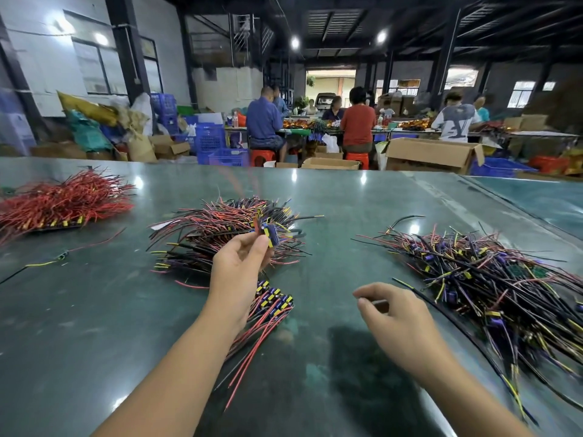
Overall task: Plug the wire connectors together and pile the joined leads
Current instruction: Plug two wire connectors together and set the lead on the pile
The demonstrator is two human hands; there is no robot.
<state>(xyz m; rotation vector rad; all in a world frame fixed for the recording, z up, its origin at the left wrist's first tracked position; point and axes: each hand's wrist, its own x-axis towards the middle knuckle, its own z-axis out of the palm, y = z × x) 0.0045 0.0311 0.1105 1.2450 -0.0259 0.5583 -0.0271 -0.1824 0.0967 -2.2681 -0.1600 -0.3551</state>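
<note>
My left hand [241, 263] is raised over the green table [347, 197] and pinches a small blue and yellow connector part [270, 236] between thumb and fingers. Behind it lies a central heap of red and black leads [227, 228]. Below my left wrist sits a small row of blue-capped parts with red wires [274, 302]. My right hand [394, 313] hovers low over the table with fingers loosely curled; I see nothing in it. To its right spreads a large tangle of black, red and yellow leads [492, 279].
A pile of red wires [63, 200] lies at the far left, with a few stray leads [60, 257] in front of it. Beyond the table, several people sit at benches among cardboard boxes [432, 152] and blue crates [209, 137].
</note>
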